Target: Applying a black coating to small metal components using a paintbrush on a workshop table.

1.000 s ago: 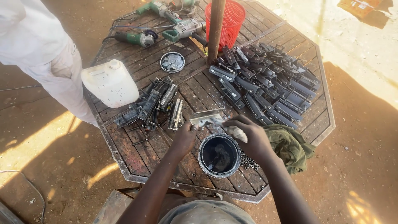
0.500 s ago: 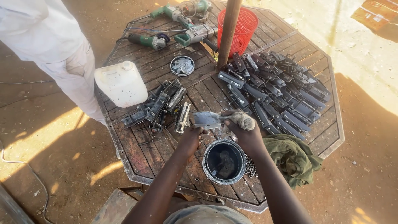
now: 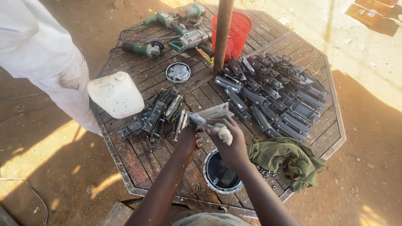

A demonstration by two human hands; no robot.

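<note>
**Bracket lifted clear of the tin**

My left hand (image 3: 187,140) pinches a grey metal bracket (image 3: 211,114), now raised above the black tin (image 3: 222,173). My right hand (image 3: 228,140) grips a pale rag (image 3: 222,133), pressed against it, wiping.

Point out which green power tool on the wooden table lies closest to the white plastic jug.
The green angle grinder with the round black guard, at the table's left edge; the other two lie farther back, toward the red mesh basket.

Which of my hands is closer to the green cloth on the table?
Right. The right hand is just left of the green cloth, holding a pale rag against a metal piece. The left hand is farther left, gripping that piece.
</note>
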